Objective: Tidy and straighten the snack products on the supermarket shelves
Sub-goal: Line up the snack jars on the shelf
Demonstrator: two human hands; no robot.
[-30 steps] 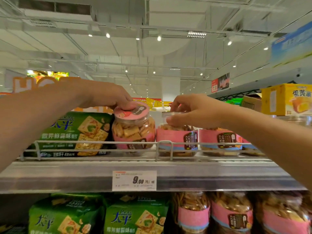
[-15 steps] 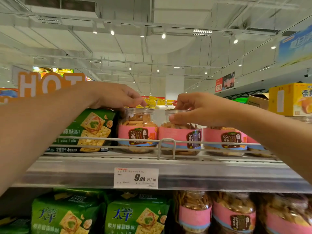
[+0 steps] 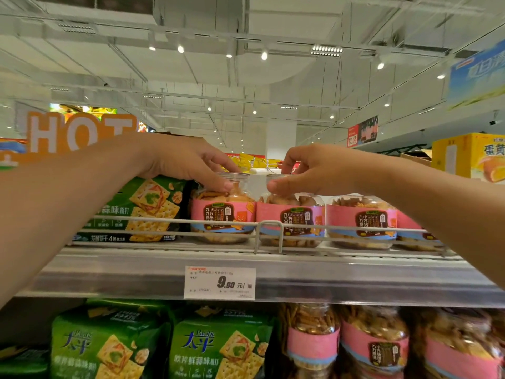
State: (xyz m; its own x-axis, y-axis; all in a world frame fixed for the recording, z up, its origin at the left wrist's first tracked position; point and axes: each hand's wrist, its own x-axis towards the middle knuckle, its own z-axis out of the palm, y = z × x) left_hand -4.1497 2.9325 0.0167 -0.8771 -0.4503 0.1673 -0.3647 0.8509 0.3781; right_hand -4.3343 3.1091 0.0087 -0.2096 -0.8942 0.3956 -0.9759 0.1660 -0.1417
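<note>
Clear biscuit jars with pink labels stand in a row on the top shelf behind a wire rail [image 3: 269,224]. My left hand [image 3: 188,162] grips the lid end of the leftmost jar [image 3: 222,217], which stands upright with its label facing me. My right hand [image 3: 314,168] grips the top of the second jar [image 3: 291,220] beside it. A third jar [image 3: 360,221] stands to the right, partly hidden by my right forearm. A green cracker pack [image 3: 142,209] lies left of the jars, under my left forearm.
A 9.00 price tag [image 3: 220,283] hangs on the shelf edge [image 3: 355,280]. The shelf below holds green cracker packs [image 3: 218,348] and more pink-labelled jars [image 3: 374,348]. A yellow carton [image 3: 470,157] sits at the upper right.
The leftmost jar, tilted with its pink lid toward me a second ago, now stands upright with its label forward. My left hand moved with it. My right hand stayed on the second jar.
</note>
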